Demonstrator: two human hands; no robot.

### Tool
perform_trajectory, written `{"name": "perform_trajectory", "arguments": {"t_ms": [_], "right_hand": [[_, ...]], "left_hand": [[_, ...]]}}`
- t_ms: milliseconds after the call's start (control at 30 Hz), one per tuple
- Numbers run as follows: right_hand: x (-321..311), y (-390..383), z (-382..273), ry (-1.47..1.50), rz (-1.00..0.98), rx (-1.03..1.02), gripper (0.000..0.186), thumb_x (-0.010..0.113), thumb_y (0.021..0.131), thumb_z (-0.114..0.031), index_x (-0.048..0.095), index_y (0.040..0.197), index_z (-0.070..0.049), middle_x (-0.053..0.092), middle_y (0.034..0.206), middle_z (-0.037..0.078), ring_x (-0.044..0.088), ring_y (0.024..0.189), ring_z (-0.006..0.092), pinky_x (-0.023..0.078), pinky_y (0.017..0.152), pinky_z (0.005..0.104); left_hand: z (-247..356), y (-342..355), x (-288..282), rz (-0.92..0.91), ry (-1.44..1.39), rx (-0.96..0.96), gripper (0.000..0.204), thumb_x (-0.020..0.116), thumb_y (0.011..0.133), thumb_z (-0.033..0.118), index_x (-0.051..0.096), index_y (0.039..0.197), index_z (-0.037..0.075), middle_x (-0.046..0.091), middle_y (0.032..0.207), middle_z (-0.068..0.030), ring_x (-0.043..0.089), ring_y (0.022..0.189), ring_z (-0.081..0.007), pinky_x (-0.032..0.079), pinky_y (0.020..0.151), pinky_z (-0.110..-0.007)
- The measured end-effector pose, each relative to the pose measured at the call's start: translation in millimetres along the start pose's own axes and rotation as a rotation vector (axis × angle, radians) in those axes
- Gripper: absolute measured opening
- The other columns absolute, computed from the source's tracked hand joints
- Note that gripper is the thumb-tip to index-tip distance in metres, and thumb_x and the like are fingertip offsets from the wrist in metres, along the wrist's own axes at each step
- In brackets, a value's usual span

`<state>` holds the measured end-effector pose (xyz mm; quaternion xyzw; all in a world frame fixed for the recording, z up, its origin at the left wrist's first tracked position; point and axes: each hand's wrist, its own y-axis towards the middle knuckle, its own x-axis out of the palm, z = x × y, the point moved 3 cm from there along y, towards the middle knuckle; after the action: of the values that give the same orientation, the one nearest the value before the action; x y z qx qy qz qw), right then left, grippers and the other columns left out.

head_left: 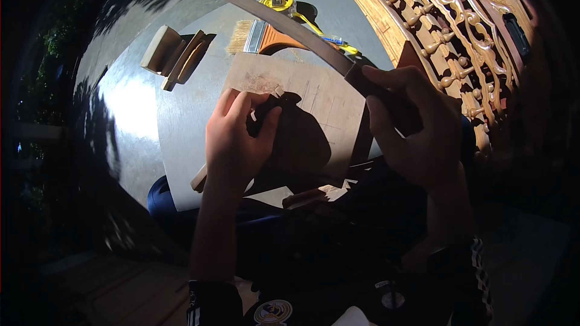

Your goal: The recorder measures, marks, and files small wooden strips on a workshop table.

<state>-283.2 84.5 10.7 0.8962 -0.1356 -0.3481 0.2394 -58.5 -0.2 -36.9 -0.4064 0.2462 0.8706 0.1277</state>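
My right hand (417,127) is wrapped round the dark handle of a long narrow-bladed tool (290,27). Its blade rises toward the far left over the table; knife or saw, I cannot tell. Closed in a pinch, my left hand (238,130) holds a small wood piece (277,92), mostly hidden by shadow and fingers. That hand is over a flat wooden board (326,93) with pencil lines and a reddish dusty patch. The blade is apart from the small piece.
Beyond the board lie a wide paintbrush (275,38), a yellow tape measure (278,2) and a blue-and-yellow pen (339,43). Shaped wooden blocks (163,51) stand at the left of the grey tabletop (199,30). Carved wooden furniture (423,21) borders the right.
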Motion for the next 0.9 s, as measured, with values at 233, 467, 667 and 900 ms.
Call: {"name": "perform_trajectory", "arguments": {"t_ms": [233,467,667,900], "right_hand": [[9.5,14.5,48.9,-0.016,-0.189,0.176,0.013,0.072,0.088,-0.012,0.064,0.094,-0.005,0.053,0.053,0.001,0.043,0.042,0.0066,0.032,0.045,0.0220],[35.3,78.5,81.5,-0.331,-0.257,-0.120,0.020,0.069,0.091,-0.021,0.070,0.097,-0.002,0.070,0.098,0.014,0.061,0.105,0.0318,0.047,0.093,0.0412],[77.5,98.4,80.9,-0.274,-0.471,-0.165,0.017,0.065,0.090,-0.013,0.066,0.105,-0.005,0.067,0.102,0.016,0.066,0.101,0.0336,0.053,0.088,0.0448],[80.5,103.1,68.4,-0.133,-0.596,0.132,0.025,0.059,0.083,0.000,0.060,0.108,-0.002,0.062,0.098,0.016,0.065,0.088,0.0316,0.052,0.076,0.0404]], "left_hand": [[0.9,8.6,-11.1,-0.131,0.067,0.062,0.026,0.076,0.087,0.013,0.070,0.109,0.000,0.071,0.104,-0.0141,0.072,0.092,-0.0277,0.056,0.078,-0.033],[0.7,14.4,-11.8,-0.119,0.005,0.112,0.029,0.078,0.086,0.017,0.072,0.111,0.004,0.071,0.103,-0.0122,0.071,0.091,-0.0245,0.055,0.078,-0.034],[1.2,16.7,-35.9,-0.054,-0.005,0.142,0.037,0.082,0.083,0.019,0.070,0.114,0.004,0.067,0.099,-0.0117,0.070,0.085,-0.0230,0.058,0.072,-0.032],[-45.4,3.4,-52.7,0.003,-0.458,-0.040,0.037,0.082,0.085,0.016,0.070,0.116,-0.002,0.062,0.093,-0.0068,0.064,0.078,-0.0103,0.053,0.065,-0.024]]}}
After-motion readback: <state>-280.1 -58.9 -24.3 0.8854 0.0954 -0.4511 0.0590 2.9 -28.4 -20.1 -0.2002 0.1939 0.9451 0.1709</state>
